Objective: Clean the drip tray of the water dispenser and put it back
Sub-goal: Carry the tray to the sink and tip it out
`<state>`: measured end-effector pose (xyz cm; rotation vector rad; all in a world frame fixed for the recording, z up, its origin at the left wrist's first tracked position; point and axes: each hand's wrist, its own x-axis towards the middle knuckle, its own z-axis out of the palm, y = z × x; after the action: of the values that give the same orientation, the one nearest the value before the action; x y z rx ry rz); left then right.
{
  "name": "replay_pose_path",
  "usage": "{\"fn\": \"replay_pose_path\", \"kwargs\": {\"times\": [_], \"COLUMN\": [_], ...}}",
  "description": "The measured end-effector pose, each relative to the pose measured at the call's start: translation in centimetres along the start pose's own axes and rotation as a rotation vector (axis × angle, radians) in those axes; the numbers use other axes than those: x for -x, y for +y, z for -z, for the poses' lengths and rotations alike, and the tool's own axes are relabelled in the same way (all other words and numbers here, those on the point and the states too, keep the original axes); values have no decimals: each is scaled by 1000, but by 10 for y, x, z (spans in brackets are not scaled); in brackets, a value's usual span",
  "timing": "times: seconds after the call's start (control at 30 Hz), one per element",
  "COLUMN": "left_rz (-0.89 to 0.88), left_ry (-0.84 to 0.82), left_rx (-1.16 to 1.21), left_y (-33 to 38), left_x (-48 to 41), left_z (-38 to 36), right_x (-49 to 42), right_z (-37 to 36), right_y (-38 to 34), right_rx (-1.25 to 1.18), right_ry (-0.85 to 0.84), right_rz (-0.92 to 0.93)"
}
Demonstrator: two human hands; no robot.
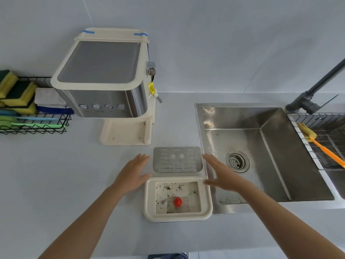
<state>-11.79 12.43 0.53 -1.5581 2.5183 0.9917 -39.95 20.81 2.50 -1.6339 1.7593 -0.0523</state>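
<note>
The cream drip tray (149,199) lies on the counter in front of me, with dark specks and a red float (177,202) inside. Its metal grate (177,159) rests flat on the counter just behind it. The water dispenser (104,81) stands at the back left, its base slot (127,133) empty. My left hand (133,173) hovers flat and open beside the tray's left rear corner. My right hand (222,173) is open too, at the tray's right rear corner over the sink's edge. Neither hand holds anything.
A steel sink (265,156) with dark specks and a drain lies to the right, with a dark faucet (313,92) behind. An orange-handled brush (321,144) rests on a wire rack at far right. A black wire basket (33,120) at far left holds sponges and cloths.
</note>
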Motion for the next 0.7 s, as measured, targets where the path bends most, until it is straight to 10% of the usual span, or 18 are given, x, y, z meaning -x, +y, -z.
{"fn": "replay_pose_path", "kwargs": {"times": [0.7], "left_rz": [21], "left_ry": [-100], "left_rx": [385], "left_y": [0], "left_x": [72], "left_z": [-48], "right_x": [53], "right_z": [-58], "right_y": [-11], "right_rx": [-230], "right_ry": [4], "right_rz": [-23]}}
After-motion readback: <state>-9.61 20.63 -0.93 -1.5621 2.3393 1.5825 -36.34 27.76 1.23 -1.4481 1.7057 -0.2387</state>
